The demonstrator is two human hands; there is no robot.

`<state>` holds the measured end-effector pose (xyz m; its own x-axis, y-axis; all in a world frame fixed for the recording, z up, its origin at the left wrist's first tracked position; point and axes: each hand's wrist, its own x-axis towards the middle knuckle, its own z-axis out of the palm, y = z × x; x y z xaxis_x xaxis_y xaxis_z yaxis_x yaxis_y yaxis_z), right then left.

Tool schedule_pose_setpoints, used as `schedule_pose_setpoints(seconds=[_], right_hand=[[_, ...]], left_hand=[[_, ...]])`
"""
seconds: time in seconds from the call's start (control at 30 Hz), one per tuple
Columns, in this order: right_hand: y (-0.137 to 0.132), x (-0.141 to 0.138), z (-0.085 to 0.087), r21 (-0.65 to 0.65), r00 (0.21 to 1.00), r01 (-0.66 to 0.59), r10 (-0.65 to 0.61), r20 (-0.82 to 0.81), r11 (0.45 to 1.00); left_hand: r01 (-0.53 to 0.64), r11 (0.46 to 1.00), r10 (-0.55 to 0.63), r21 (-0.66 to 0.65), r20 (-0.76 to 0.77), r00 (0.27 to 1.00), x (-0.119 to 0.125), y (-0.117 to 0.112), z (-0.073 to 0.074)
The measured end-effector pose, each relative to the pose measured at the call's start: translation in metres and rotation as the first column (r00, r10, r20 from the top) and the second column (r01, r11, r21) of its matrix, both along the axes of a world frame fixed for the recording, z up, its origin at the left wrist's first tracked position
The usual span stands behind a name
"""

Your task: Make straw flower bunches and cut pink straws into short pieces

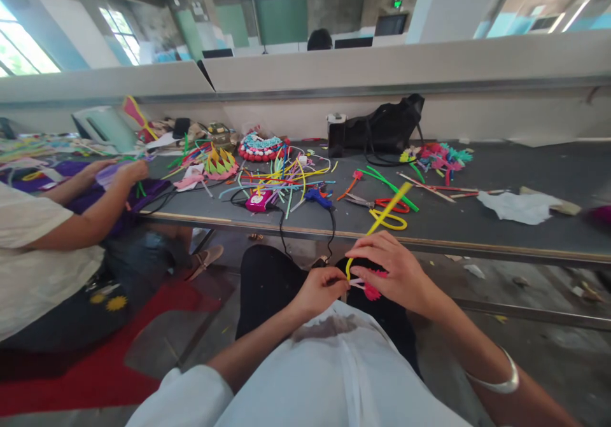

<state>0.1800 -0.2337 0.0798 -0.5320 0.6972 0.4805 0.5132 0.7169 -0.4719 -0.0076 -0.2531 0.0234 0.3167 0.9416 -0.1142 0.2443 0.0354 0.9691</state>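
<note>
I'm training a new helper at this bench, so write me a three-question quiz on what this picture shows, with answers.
1. Multiple choice: what colour is the long strip being held? A) blue B) yellow C) white
2. True or false: a silver-coloured bangle circles the person's right arm.
3. Short answer: which of the person's hands is nearer the pink fuzzy piece?

Key:
1. B
2. True
3. The right hand
</note>
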Motion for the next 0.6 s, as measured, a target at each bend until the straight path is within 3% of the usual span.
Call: schedule_pose_setpoints(seconds=[0.13,0.27,0.43,0.6], right_hand=[[0.012,0.001,-0.003,0.089,0.993,-0.020,0.009,0.120,0.996],[0.012,0.007,-0.008,0.042,0.998,-0.003,0.000,0.066,0.999],[0.009,0.018,-0.016,-0.032,0.979,-0.062,0.067,0.195,0.998],[0.007,0.010,-0.017,-0.065,0.984,-0.113,0.121,0.131,0.991]], left_hand=[[0.001,1.000,-0.001,-0.003,0.013,1.000,-0.001,0.000,0.001],[-0.029,0.999,0.030,-0.021,0.044,0.999,-0.002,0.001,-0.002],[-0.043,0.997,0.046,-0.069,0.040,0.998,-0.002,0.001,-0.003],[0.036,0.997,-0.034,-0.069,0.020,0.999,0.001,0.000,-0.003]])
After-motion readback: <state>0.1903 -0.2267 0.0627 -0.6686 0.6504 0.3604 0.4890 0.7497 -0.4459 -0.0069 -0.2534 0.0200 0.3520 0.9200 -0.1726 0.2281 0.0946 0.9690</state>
